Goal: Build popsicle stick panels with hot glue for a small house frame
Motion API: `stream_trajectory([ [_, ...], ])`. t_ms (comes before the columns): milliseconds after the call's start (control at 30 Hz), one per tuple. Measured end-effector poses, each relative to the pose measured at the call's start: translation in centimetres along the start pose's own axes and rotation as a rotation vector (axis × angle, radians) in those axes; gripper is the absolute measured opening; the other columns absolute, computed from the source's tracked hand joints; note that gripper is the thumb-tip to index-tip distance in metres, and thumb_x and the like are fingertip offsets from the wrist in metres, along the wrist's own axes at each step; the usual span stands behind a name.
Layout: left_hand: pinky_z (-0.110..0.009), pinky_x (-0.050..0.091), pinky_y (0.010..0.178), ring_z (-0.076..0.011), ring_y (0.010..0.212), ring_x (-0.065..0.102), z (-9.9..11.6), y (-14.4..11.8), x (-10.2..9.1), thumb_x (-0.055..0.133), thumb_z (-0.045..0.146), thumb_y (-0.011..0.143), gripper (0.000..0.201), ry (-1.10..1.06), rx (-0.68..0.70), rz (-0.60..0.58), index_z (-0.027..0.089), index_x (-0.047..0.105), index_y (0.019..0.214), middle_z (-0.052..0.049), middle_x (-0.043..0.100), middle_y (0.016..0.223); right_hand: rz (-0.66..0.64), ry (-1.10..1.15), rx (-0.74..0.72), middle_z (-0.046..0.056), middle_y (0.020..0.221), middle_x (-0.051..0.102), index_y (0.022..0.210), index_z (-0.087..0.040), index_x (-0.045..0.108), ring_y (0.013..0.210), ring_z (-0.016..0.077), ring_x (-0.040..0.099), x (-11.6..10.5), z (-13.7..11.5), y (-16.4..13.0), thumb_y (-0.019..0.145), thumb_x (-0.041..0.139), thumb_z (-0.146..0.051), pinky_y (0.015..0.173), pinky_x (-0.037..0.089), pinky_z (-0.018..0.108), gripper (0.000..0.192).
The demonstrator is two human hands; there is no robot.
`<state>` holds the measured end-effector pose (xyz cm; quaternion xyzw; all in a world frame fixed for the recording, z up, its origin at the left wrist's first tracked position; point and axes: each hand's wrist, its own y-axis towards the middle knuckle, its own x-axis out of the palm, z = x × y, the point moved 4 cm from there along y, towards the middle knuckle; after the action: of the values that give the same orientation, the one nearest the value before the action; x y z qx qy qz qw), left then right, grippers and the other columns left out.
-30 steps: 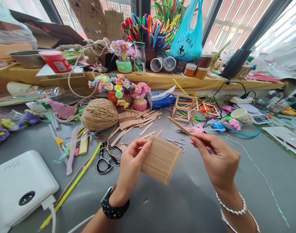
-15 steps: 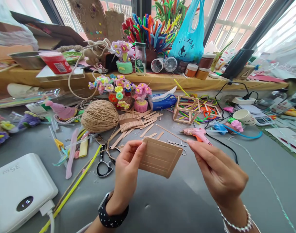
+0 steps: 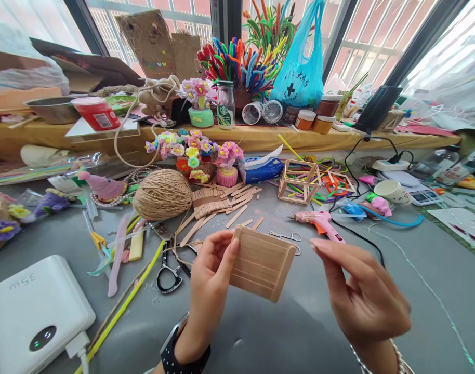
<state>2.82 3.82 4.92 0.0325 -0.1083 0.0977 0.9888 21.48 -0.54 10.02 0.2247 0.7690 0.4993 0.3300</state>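
Note:
My left hand [image 3: 214,280] is closed on a flat panel of craft sticks [image 3: 263,262], thumb on its face, and holds it tilted above the table. To the right, the thumb and fingers of my right hand [image 3: 362,291] are pinched together. A small blurred end of a thin wooden stick [image 3: 309,241] shows at those fingertips; the rest of it is hard to make out. Behind the panel lie small scissors [image 3: 286,236] and a pink glue gun [image 3: 319,223]. Loose craft sticks [image 3: 237,216] and a banded bundle of sticks [image 3: 210,201] lie farther back.
A twine ball [image 3: 163,193], black-handled scissors [image 3: 169,278] and a white power bank [image 3: 38,306] are on the left. An open stick frame [image 3: 300,182] stands behind the glue gun, whose black cable [image 3: 362,239] runs right. Pipe cleaners [image 3: 245,65] and jars crowd the ledge.
My right hand has moved slightly right and down, away from the panel. The thin stick that stretched left from its fingertips is now barely visible. The view has shifted a little.

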Motion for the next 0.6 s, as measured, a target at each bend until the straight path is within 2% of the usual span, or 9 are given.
stream_trajectory([
  [133, -0.017, 0.040, 0.059, -0.0106, 0.070, 0.056, -1.2, 0.7, 0.0, 0.066, 0.031, 0.068, 0.030, -0.125, -0.159, 0.016, 0.021, 0.053, 0.092, 0.001, 0.062, 0.077, -0.009, 0.066, 0.291, 0.001, 0.088, 0.059, 0.100, -0.027, 0.062, 0.070, 0.0131, 0.059, 0.7, 1.9, 0.2, 0.078, 0.051, -0.006, 0.064, 0.050, 0.030, 0.032],
  [300, -0.015, 0.042, 0.058, -0.0087, 0.069, 0.057, -1.6, 1.1, -0.2, 0.070, 0.028, 0.063, 0.027, -0.319, -0.256, 0.061, 0.018, 0.060, 0.086, 0.001, 0.063, 0.078, -0.109, 0.234, 0.615, 0.003, 0.096, 0.055, 0.094, -0.022, 0.063, 0.074, 0.0116, 0.059, 2.4, 4.3, -0.5, 0.083, 0.046, -0.017, 0.070, 0.053, 0.029, 0.021],
  [433, -0.015, 0.045, 0.056, -0.0088, 0.067, 0.059, -1.5, 1.3, -0.3, 0.072, 0.025, 0.061, 0.023, -0.479, -0.311, 0.054, 0.017, 0.063, 0.080, 0.001, 0.065, 0.076, -0.297, 0.394, 0.717, 0.005, 0.099, 0.051, 0.096, -0.021, 0.062, 0.084, 0.0150, 0.058, 3.8, 4.9, -1.1, 0.079, 0.051, -0.024, 0.071, 0.054, 0.030, 0.020],
  [533, -0.016, 0.047, 0.059, -0.0089, 0.071, 0.060, -1.5, 1.5, -0.4, 0.071, 0.024, 0.063, 0.021, -0.546, -0.303, 0.062, 0.019, 0.062, 0.082, 0.002, 0.066, 0.082, -0.549, 0.539, 0.736, 0.006, 0.099, 0.050, 0.101, -0.021, 0.060, 0.087, 0.0168, 0.057, 4.8, 3.8, -1.4, 0.072, 0.060, -0.029, 0.071, 0.054, 0.029, 0.029],
  [600, -0.017, 0.048, 0.061, -0.0100, 0.075, 0.060, -1.6, 1.6, -0.3, 0.069, 0.025, 0.065, 0.022, -0.564, -0.296, 0.036, 0.019, 0.062, 0.085, 0.002, 0.066, 0.085, -0.640, 0.569, 0.734, 0.006, 0.095, 0.052, 0.097, -0.020, 0.062, 0.082, 0.0164, 0.058, 5.1, 3.0, -1.5, 0.068, 0.065, -0.031, 0.071, 0.053, 0.030, 0.032],
])
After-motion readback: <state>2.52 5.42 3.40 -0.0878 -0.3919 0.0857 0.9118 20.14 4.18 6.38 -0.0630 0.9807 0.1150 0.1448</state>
